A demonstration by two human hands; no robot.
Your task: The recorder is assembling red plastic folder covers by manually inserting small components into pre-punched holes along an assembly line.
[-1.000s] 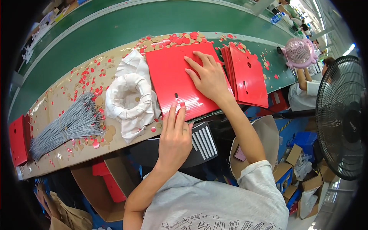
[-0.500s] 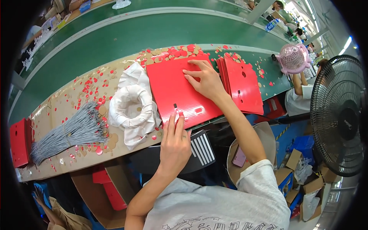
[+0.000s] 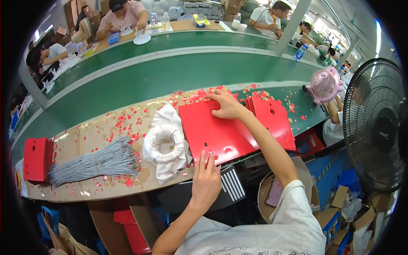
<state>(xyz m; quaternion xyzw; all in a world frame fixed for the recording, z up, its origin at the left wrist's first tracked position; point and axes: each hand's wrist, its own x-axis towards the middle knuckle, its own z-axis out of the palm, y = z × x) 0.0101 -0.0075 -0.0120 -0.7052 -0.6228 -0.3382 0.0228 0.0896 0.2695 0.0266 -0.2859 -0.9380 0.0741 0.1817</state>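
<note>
Partner: Where did the main piece lie?

Me: On the brown-covered table [image 3: 68, 151], a glossy red sheet [image 3: 212, 136] lay flat in front of me, between a white cloth ring [image 3: 165, 144] and a stack of red sheets [image 3: 278, 123].

Partner: Handling?

Me: Judged light and fairly stiff, likely to crease if forced; the shiny face looked slippery. Best hold: opposite edges, not the middle.

Partner: State of hands?

Me: My right hand [image 3: 227, 104] was half open at the far part, thumb spread from the fingers. My left hand [image 3: 207, 182] lay open at the near edge, fingers nearly straight. I saw neither closed around anything; I could not tell whether the left thumb was underneath.

Partner: Counts, largest first?

Me: Top sheet, one, any beneath hidden; right-hand stack, one, leaves not countable; grey wire bundle [image 3: 95, 168], one; cloth ring, one; far-left red stack [image 3: 36, 159], one; loose discs [image 3: 129, 182], red and brown, too many to count.
</note>
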